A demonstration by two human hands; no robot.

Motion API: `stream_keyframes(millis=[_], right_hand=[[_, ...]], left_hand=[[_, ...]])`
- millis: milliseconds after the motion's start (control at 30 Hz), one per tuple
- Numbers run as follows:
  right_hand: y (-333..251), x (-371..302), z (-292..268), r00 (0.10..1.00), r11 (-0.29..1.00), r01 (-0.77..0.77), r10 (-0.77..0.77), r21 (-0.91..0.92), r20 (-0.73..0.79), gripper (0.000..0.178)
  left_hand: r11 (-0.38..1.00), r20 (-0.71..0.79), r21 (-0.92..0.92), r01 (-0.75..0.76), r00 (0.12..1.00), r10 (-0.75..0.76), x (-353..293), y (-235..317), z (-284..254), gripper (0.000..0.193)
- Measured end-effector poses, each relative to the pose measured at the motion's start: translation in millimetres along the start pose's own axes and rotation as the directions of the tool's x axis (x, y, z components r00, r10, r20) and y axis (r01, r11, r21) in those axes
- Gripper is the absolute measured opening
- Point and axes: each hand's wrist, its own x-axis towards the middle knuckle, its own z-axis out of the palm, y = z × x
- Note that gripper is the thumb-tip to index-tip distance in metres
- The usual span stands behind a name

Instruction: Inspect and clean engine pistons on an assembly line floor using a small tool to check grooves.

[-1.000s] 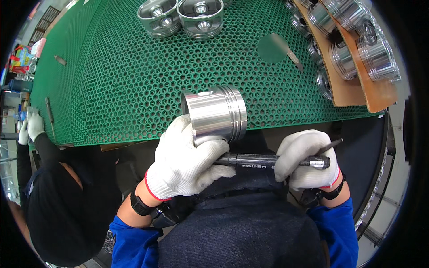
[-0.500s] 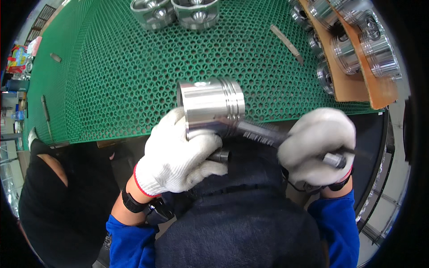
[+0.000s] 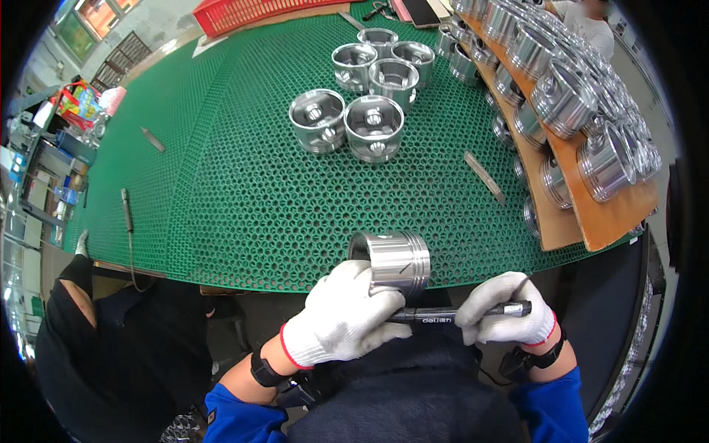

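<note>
Your left hand (image 3: pixel 341 317) wraps its fingers around the metal piston (image 3: pixel 391 260) at the green mat's (image 3: pixel 221 192) near edge, steadying it so your right hand (image 3: pixel 502 317), fingers closed on the black pen tool (image 3: pixel 436 315), can reach its side.

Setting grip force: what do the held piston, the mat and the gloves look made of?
Piston: bright machined metal, likely aluminium; silvery sheen, ring grooves. Mat: green, looks like moulded plastic or rubber; open honeycomb holes. Gloves on left hand and right hand: white knitted fabric, red cuff trim.
</note>
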Motion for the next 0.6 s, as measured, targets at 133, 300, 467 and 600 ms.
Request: stream_keyframes(millis=[133, 300, 467, 600], right_hand=[[2.2, 10.6, 2.0, 0.999, 0.999, -0.012, 0.014, 0.033, -0.043, 0.023], [-1.0, 25.1, 3.2, 0.896, 0.790, 0.438, -0.348, -0.429, 0.275, 0.021], [10.4, 30.2, -2.6, 0.964, 0.954, 0.249, -0.227, -0.168, 0.135, 0.023], [13.9, 23.1, -4.2, 0.988, 0.992, 0.088, -0.099, 0.093, 0.115, 0.025]], left_hand=[[1.000, -0.029, -0.012, 0.013, 0.999, -0.014, 3.7, -0.6, -1.9, 0.036], [0.993, -0.009, -0.110, 0.046, 0.999, -0.047, 5.2, -8.4, -8.4, 0.033], [0.992, 0.020, -0.100, 0.072, 0.997, -0.070, 10.3, -4.5, -15.7, 0.032], [0.978, 0.087, -0.191, 0.084, 0.994, -0.068, 22.2, -2.6, -33.1, 0.032]])
